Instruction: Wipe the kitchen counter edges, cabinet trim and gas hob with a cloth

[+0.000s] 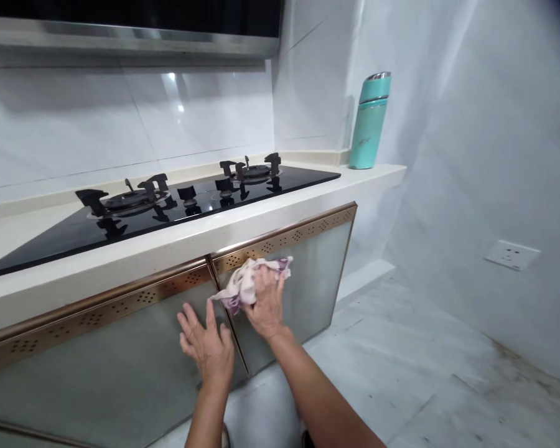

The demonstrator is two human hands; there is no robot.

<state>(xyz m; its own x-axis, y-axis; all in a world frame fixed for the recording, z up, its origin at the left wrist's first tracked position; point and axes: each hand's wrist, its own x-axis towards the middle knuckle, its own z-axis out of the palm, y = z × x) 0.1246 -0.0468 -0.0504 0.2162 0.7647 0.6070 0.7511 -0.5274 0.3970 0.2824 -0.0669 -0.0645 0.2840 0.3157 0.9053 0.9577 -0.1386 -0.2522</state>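
Observation:
My right hand (266, 305) is closed on a crumpled white and purple cloth (242, 283). It presses the cloth against the upper left part of the right cabinet door (312, 280), just under the perforated copper-coloured strip (308, 231). Part of the cloth hangs over the gap between the two doors. Lower and to the left, my left hand (208, 345) has its fingers spread in front of the left cabinet door (121, 348). Nothing is in it, and whether its fingertips touch the glass I cannot tell.
Above the doors, a white countertop (168, 242) carries a black gas hob (205, 214) with two burners. A turquoise bottle (371, 127) stands at the counter's right end. A range hood (135, 40) hangs overhead. On the right wall is a socket (512, 255).

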